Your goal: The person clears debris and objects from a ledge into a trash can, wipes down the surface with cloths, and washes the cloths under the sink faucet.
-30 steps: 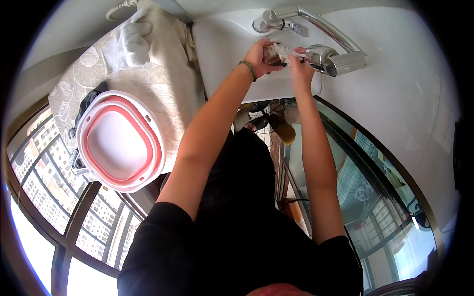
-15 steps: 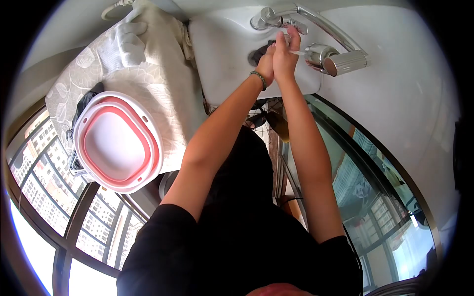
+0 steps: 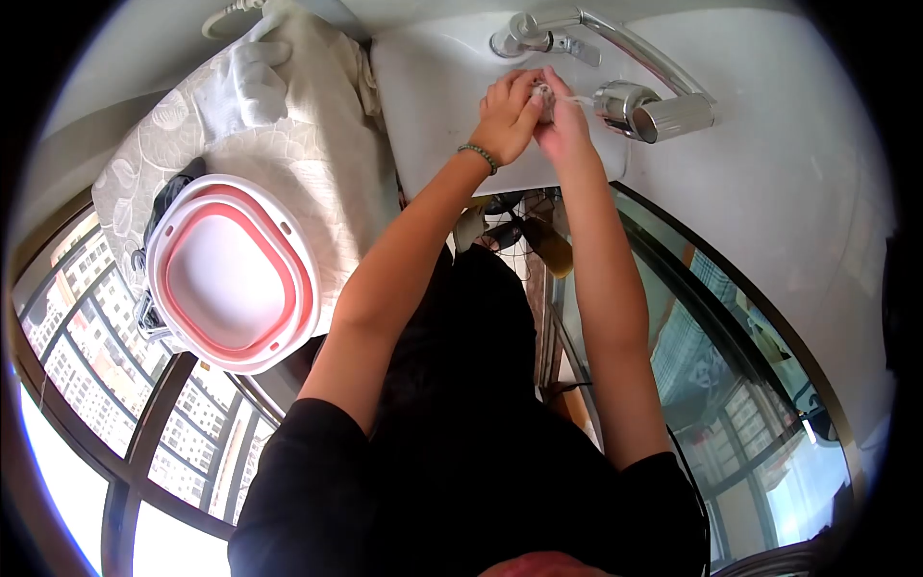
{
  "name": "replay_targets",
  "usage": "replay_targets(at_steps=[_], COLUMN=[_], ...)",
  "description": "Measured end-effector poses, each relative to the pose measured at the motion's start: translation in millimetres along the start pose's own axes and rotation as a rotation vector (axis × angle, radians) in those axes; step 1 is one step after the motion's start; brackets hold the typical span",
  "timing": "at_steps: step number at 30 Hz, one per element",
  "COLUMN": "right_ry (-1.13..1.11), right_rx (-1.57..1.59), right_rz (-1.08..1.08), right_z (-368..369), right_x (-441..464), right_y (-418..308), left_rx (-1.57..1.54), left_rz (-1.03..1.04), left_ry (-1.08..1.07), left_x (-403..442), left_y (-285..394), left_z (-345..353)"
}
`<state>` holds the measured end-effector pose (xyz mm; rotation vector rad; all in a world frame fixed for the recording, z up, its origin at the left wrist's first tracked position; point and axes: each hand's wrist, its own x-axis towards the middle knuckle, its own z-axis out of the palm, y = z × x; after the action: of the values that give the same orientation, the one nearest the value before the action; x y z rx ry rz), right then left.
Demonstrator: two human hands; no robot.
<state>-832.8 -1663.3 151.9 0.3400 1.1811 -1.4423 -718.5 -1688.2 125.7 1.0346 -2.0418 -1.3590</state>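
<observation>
Over the white sink [image 3: 433, 144], my left hand [image 3: 508, 117], with a beaded bracelet at its wrist, lies against a small whitish lump [image 3: 545, 99] with its fingers together. My right hand [image 3: 565, 120] is on the other side of the lump, so it sits between both palms. What the lump is cannot be made out, and the hands hide most of it. A thin stream of water runs from the chrome faucet head [image 3: 625, 104] toward my right hand.
A pink and white folding basin [image 3: 231, 274] stands on the patterned cloth [image 3: 317, 163] at the left, with a white glove [image 3: 258, 87] behind it. The faucet's curved pipe [image 3: 644, 53] arches over the sink. Glass panels are at the lower right.
The hands pressed together near the faucet, then my left hand moved left and apart from that pose. A dark item seen beside them half a second ago is no longer visible.
</observation>
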Motion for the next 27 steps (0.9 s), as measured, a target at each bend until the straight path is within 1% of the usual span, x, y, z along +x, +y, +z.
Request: replay_targets(at_steps=[1, 4, 5, 8, 9, 12, 13, 15, 16, 18, 19, 22, 24, 25, 26, 27], right_ry=[-0.016, 0.133, 0.085, 0.162, 0.127, 0.092, 0.008, 0.049, 0.071, 0.008, -0.023, 0.011, 0.111, 0.16, 0.158, 0.155], right_rx=[-0.034, -0.111, -0.101, -0.023, -0.035, -0.421, -0.528, -0.707, -0.794, -0.839, -0.861, -0.944, -0.882, -0.847, -0.927, -1.006], right_rz=[-0.019, -0.007, -0.005, -0.055, -0.127, -0.075, -0.161, -0.291, -0.357, -0.262, -0.214, -0.347, -0.606, -0.733, -0.796, -0.857], right_z=[-10.6, -6.9, -22.2, -14.6, -10.8, -9.9, -20.6, -61.5, -67.9, -75.7, -76.2, -97.7, -98.3, -85.9, -76.9, -52.5], right_x=[15.4, 23.5, 41.9, 37.8, 35.8, 11.9, 17.4, 43.1, 43.5, 20.9, 9.6, 7.6, 10.5, 5.8, -3.8, -30.3], right_y=[2.4, -10.7, -10.0, -10.2, -9.1, -8.6, -5.8, -2.0, -7.2, -27.0, -35.6, -42.2, -29.9, -22.9, -16.9, -14.1], left_rx=[-0.201, -0.579, -0.293, -0.627, -0.737, -0.847, -0.682, -0.582, -0.53, -0.209, -0.049, -0.099, -0.699, -1.004, -1.049, -1.093], left_rz=[-0.042, -0.208, -0.211, -0.498, -0.582, -0.625, -0.605, -0.52, -0.476, -0.419, -0.387, -0.601, -0.88, -1.006, -0.994, -0.982], left_ry=[0.078, 0.168, 0.038, -0.217, -0.195, -0.338, -0.241, -0.332, -0.379, -0.38, -0.379, -0.308, -0.124, -0.02, -0.044, -0.067], left_x=[1.8, 2.9, 2.6, 7.8, 9.2, 17.5, 18.6, 21.0, 25.2, 38.4, 41.7, 45.5, 48.8, 50.1, 51.2, 52.9], left_y=[-3.5, -20.3, -24.6, 1.7, 8.8, 23.9, 20.9, -2.5, -12.4, -30.7, -29.5, -7.9, -0.7, 2.0, 2.9, -0.3], left_z=[1.8, 2.1, -5.4, -16.9, -12.5, -6.8, -0.8, 3.1, 2.2, -1.2, -4.5, -10.2, 5.9, 17.1, 25.2, 34.5])
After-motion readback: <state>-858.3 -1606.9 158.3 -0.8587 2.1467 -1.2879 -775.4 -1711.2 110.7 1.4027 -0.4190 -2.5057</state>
